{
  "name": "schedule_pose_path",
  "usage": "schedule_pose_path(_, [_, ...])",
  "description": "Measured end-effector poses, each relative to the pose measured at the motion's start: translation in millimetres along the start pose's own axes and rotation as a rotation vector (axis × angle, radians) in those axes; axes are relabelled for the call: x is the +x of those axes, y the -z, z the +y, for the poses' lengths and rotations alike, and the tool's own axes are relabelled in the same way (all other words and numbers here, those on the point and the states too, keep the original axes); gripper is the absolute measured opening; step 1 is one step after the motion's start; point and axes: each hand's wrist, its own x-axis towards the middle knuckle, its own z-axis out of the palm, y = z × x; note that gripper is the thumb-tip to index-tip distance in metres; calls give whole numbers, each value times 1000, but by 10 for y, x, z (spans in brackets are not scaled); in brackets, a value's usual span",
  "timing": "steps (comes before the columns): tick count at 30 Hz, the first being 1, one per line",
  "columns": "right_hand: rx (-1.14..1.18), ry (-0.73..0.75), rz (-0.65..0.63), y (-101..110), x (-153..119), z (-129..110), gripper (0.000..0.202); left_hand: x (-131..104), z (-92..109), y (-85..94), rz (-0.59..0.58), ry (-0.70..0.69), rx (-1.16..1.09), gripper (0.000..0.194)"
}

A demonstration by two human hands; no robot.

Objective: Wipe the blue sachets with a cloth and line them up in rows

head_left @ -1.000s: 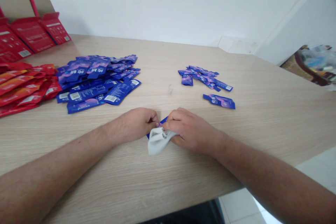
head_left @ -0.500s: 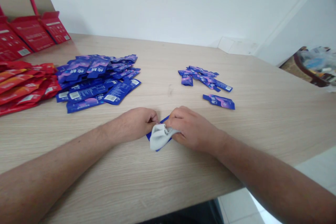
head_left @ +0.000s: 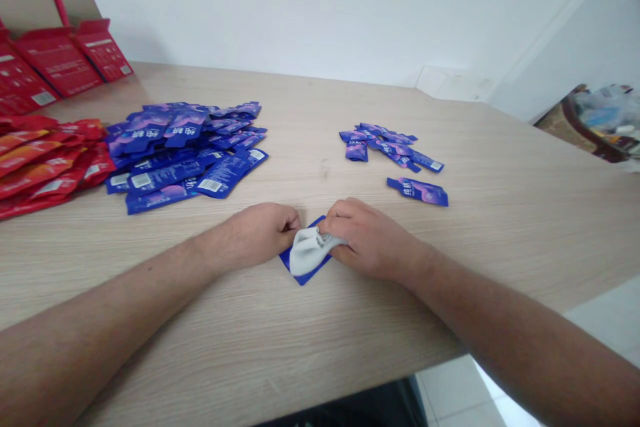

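A blue sachet (head_left: 306, 277) lies flat on the table in front of me, partly covered by a crumpled white cloth (head_left: 306, 255). My right hand (head_left: 363, 235) is closed on the cloth, which bunches out between its fingers over the sachet. At the sachet's left edge, my left hand (head_left: 267, 233) is closed with fingertips pinched there, seemingly on the sachet's edge; the cloth hides part of that contact. Beyond the right hand lies a single blue-purple sachet (head_left: 417, 191), apart from a small loose pile of sachets (head_left: 393, 147).
A large heap of blue sachets (head_left: 185, 147) lies at the left, beside a stack of red-orange packets (head_left: 45, 163). Red cartons (head_left: 60, 60) stand behind them. To the right, past the table edge, is a bin (head_left: 570, 123) holding plastic waste. A white wall rises behind the table.
My right hand and the cloth have shifted slightly up and right across the sachet, uncovering more of its lower corner. My left hand stays at about the same place.
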Motion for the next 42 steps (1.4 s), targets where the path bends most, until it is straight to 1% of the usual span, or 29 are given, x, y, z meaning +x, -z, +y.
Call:
schedule_pose_path(2, [-18, -25, 16, -1, -2, 0, 14, 4, -7, -6, 5, 8, 11, 20])
schedule_pose_path(6, [19, 73, -34, -4, -7, -28, 15, 5, -14, -11, -15, -16, -5, 21])
schedule_pose_path(8, [13, 50, -27, 3, -8, -19, 16, 2, -7, -9, -5, -5, 2, 21])
schedule_pose_path(11, [-30, -32, 16, 12, -8, 2, 15, 1, 7, -8, 11, 25, 13, 20])
schedule_pose_path(16, [-3, 69, -31, 8, -3, -17, 15, 9, -1, -13, -12, 0, -6, 21])
schedule_pose_path(20, [-36, -45, 19, 14, -2, 0, 15, 11, -11, -14, 13, 17, 19, 21])
schedule_pose_path(21, [-38, -37, 18, 13, -3, -5, 15, 10, -12, -13, 11, 12, 17, 21])
schedule_pose_path(24, [-7, 72, -30, 7, -9, -30, 15, 11, -15, -12, -8, -17, -10, 22])
schedule_pose_path(25, [3, 84, -37, 6, -10, -31, 15, 12, -16, -14, -9, -19, -16, 22])
schedule_pose_path(29, [-31, -28, 20, 2, -9, -10, 15, 20, -20, -22, 9, 26, 5, 20])
schedule_pose_path(30, [-38, -34, 23, -3, -8, -16, 15, 20, -21, -24, 10, 27, 7, 20])
schedule_pose_path(34, [-14, 88, -16, -30, -7, -70, 16, 16, -23, -22, -7, -18, -15, 21])
schedule_pose_path(35, [-12, 95, -19, -32, -7, -73, 17, 15, -22, -22, -6, -18, -15, 21])
schedule_pose_path(39, [-41, -31, 21, -17, -7, -49, 15, 19, -24, -23, 14, 22, 20, 20])
schedule_pose_path(40, [-41, -34, 21, -14, -8, -51, 15, 19, -26, -24, 15, 20, 22, 20])
schedule_pose_path(42, [-22, 30, -8, -13, -10, -64, 16, 19, -31, -24, 6, -2, 10, 21])
